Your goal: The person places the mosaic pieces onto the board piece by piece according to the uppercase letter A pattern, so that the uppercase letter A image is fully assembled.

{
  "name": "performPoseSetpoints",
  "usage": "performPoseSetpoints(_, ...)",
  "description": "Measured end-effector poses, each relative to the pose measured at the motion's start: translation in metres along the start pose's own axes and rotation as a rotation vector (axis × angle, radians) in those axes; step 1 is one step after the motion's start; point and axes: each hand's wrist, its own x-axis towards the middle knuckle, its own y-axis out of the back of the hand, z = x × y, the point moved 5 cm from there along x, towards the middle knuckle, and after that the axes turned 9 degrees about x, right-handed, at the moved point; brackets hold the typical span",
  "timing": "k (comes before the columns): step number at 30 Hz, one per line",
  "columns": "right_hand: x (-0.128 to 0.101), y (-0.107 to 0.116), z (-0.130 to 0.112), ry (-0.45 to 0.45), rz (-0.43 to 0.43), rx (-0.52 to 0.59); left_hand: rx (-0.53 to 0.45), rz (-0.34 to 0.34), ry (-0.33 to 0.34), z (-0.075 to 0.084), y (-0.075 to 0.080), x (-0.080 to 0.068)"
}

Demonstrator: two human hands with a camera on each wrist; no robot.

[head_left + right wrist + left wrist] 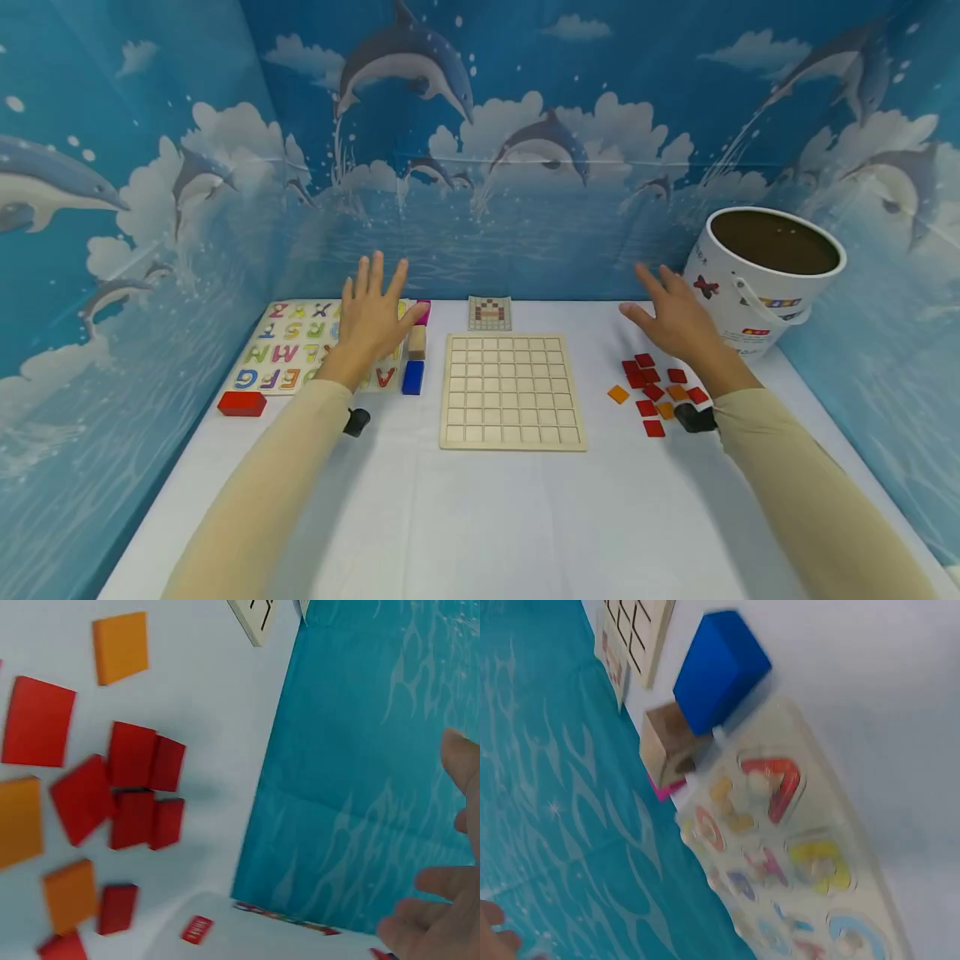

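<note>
Both hands hover over the table with fingers spread, holding nothing. Below my left hand [372, 321] lies an alphabet peg puzzle board [288, 342]; in the left wrist view its letters [784, 787] carry small knobs. My right hand [675, 321] is raised just beyond a scatter of red square tiles [646, 408] and orange tiles [618, 394], some overlapping. Between the hands sits a wooden grid board [513, 392] with bare square cells. Behind it lies a small pattern card [490, 314] with a brown and white design.
A white bucket [720, 275] with a handle stands at the back right. Beside the puzzle board are a blue block [412, 377], a natural wood block [417, 342] and a magenta block [423, 312]. A red block [242, 404] lies front left. A dolphin-print curtain [480, 225] encloses the table.
</note>
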Motion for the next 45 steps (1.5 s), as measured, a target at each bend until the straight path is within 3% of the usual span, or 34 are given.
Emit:
performPoseSetpoints(5, -0.023, -0.013, 0.041, -0.095, -0.068, 0.271, -0.084, -0.024, -0.076, 0.014, 0.0, -0.031)
performPoseSetpoints(8, -0.042, -0.02, 0.073, -0.182, -0.071, 0.401, -0.169, -0.101, -0.102, 0.025, -0.006, -0.058)
performPoseSetpoints(14, -0.065, -0.036, 0.123, -0.29, -0.091, 0.477, -0.268, -0.34, -0.132, 0.044, -0.034, -0.111)
performPoseSetpoints(17, -0.067, -0.041, 0.131, -0.322, -0.125, 0.491, -0.279, -0.389, -0.167, 0.052, -0.044, -0.125)
performPoseSetpoints(21, -0.06, -0.046, 0.126, -0.352, -0.145, 0.481, -0.279, -0.389, -0.205, 0.061, -0.047, -0.128)
performPoseSetpoints(28, -0.031, -0.06, 0.102, -0.312, -0.174, 0.417, -0.274, -0.404, -0.21, 0.069, -0.055, -0.125)
performPoseSetpoints(35, -0.022, -0.072, 0.096, -0.37, -0.187, 0.363, -0.247, -0.424, -0.23, 0.073, -0.06, -0.127)
performPoseSetpoints(45, -0.02, -0.069, 0.094, -0.463, -0.143, 0.444, -0.216, -0.403, -0.27, 0.076, -0.06, -0.123)
